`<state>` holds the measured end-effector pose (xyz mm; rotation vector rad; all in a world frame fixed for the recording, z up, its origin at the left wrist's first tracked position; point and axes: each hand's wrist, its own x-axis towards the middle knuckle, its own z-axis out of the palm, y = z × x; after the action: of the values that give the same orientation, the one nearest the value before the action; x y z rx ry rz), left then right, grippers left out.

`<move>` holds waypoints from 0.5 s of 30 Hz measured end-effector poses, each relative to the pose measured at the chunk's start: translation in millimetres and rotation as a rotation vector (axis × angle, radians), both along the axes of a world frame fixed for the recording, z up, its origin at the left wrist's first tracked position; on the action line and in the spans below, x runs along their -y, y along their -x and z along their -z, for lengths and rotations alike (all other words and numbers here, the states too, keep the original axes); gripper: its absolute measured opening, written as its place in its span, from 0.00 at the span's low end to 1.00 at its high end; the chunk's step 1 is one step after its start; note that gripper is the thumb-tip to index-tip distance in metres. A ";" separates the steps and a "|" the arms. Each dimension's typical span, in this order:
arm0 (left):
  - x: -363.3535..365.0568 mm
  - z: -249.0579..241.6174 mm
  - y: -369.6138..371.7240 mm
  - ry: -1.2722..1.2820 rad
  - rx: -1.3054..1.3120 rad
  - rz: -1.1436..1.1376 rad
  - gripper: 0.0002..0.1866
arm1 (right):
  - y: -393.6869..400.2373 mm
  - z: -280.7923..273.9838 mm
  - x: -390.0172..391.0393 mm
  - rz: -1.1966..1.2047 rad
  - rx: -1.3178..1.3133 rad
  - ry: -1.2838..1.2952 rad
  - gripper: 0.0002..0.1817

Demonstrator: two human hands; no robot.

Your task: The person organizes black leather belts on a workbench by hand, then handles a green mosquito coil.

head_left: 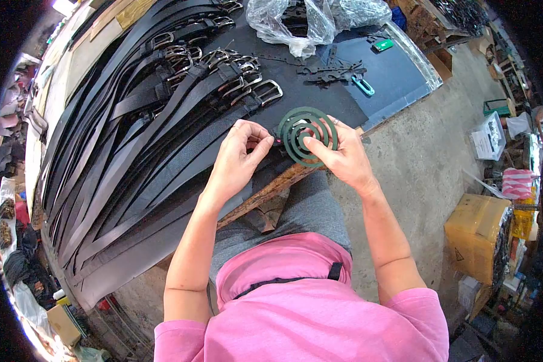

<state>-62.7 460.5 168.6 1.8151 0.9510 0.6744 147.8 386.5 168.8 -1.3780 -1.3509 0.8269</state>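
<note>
A dark green mosquito coil, a flat spiral, is held up over the table's front edge. My right hand grips its right side, thumb pressed on the face and fingers behind. Close to the coil's left edge is my left hand, thumb and fingertips pinched together. A tiny pinkish-red spot shows by those fingertips; what they hold is too small to make out. Left of my hands, many black belts lie piled on the table, their metal buckles toward the right.
On the table's far side lie a crumpled clear plastic bag, black leather scraps, a teal-handled tool and a green object. A cardboard box stands on the floor at right. The table's wooden edge runs before my lap.
</note>
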 end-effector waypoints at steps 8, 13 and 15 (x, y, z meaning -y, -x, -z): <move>1.0 -3.8 -0.7 0.085 0.062 -0.047 0.07 | -1.1 1.3 1.3 0.013 0.011 0.005 0.08; 3.2 -1.5 6.8 -0.349 -0.125 -0.081 0.17 | -5.1 0.1 0.9 0.040 -0.460 0.237 0.12; 5.7 0.3 10.0 -0.276 -0.189 -0.072 0.20 | -10.0 -7.0 -4.4 -0.015 -0.652 0.308 0.15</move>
<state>-72.8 454.8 168.3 2.1251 1.0950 0.7159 157.8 390.8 175.8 -1.1678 -0.7459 1.3907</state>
